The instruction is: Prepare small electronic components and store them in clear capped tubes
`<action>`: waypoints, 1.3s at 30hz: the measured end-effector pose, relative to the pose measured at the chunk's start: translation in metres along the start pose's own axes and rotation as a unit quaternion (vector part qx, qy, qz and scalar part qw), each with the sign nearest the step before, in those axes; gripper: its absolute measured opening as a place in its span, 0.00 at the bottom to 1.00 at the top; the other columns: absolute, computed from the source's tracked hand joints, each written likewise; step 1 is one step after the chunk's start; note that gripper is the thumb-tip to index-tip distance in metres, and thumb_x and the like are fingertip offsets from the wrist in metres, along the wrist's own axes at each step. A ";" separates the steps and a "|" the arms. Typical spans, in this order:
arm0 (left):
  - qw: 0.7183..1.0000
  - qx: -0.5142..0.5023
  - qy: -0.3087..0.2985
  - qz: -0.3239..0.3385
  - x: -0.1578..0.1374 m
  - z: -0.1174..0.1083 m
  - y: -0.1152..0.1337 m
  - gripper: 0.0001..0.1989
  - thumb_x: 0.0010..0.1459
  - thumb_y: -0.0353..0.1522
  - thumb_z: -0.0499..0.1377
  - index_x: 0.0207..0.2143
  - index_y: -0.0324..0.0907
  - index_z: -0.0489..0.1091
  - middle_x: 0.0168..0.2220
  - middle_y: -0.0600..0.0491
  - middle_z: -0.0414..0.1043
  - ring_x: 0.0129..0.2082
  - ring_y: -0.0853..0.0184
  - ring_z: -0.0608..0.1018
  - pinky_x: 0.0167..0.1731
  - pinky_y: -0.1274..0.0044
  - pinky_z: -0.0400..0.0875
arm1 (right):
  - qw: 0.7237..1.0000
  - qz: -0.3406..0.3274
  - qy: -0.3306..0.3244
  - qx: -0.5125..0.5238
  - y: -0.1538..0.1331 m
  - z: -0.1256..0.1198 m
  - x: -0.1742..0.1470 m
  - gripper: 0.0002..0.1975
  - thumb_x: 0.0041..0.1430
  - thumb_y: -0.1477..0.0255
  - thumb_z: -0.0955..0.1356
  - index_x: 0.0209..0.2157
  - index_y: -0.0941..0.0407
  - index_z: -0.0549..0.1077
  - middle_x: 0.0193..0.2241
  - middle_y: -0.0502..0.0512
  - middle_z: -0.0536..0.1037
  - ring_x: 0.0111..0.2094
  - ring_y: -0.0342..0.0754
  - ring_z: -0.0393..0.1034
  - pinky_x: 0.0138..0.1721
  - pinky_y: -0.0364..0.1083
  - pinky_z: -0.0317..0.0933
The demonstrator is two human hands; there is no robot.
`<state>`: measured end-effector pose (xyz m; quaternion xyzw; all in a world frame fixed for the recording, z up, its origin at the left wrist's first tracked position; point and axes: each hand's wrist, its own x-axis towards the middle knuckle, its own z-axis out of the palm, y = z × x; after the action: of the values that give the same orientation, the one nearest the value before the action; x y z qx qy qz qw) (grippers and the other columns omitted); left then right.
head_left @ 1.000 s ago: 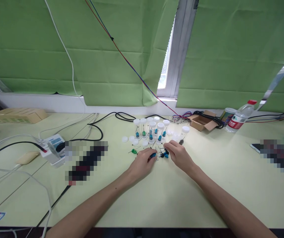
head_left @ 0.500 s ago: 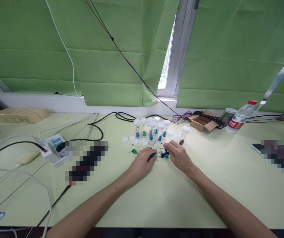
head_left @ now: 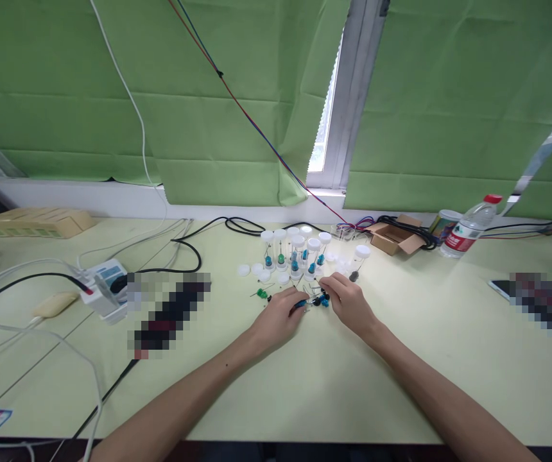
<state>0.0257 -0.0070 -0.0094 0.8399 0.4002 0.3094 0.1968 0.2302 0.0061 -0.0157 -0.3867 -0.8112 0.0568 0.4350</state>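
My left hand (head_left: 278,319) is closed, with a small blue electronic part (head_left: 299,304) showing between thumb and fingers. Just across from it, my right hand (head_left: 352,304) pinches at a thin wire leg; the piece itself is too small to make out. Between the hands lies a loose pile of blue and black parts (head_left: 323,300) with wire legs. Left of the pile are green parts (head_left: 261,293). Behind the hands stand several clear vials with white caps (head_left: 313,244), holding blue or green parts. A vial with a dark part (head_left: 360,256) leans beyond my right hand.
Loose white caps (head_left: 244,270) lie around the vials. Behind them are an open cardboard box (head_left: 394,240), black cables and a water bottle (head_left: 468,231). A power strip (head_left: 107,289) with cords sits left, a phone (head_left: 500,288) right.
Both hands stay almost in place. The blue part in my left hand shows slightly more, and the whole view has shifted a little.
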 end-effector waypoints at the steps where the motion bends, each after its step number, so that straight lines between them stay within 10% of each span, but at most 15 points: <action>1: 1.000 0.000 0.000 0.001 0.000 0.000 0.000 0.12 0.61 0.28 0.53 0.44 0.42 0.73 0.36 0.49 0.73 0.37 0.64 0.74 0.35 0.76 0.66 | 1.000 -0.001 0.000 0.001 0.000 0.000 0.000 0.09 0.67 0.77 0.59 0.38 0.54 0.69 0.31 0.55 0.70 0.30 0.47 0.66 0.33 0.45 0.61; 24: 0.989 -0.121 0.029 -0.077 0.001 0.004 0.004 0.11 0.59 0.34 0.56 0.42 0.43 0.75 0.28 0.53 0.74 0.25 0.68 0.70 0.28 0.78 0.63 | 0.996 0.028 0.072 0.054 -0.018 0.006 -0.001 0.09 0.67 0.75 0.61 0.47 0.54 0.67 0.33 0.53 0.70 0.33 0.47 0.67 0.36 0.45 0.62; 39: 0.835 -0.497 0.087 -0.219 0.011 -0.001 -0.002 0.16 0.51 0.37 0.66 0.39 0.38 0.72 0.33 0.48 0.74 0.23 0.72 0.71 0.24 0.77 0.65 | 0.991 0.065 -0.114 -0.015 -0.013 0.016 -0.007 0.08 0.62 0.80 0.63 0.36 0.56 0.72 0.35 0.55 0.69 0.35 0.48 0.67 0.38 0.47 0.63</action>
<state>0.0297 0.0029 -0.0060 0.4891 0.3813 0.4873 0.6148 0.2130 -0.0040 -0.0250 -0.4362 -0.8293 0.1164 0.3293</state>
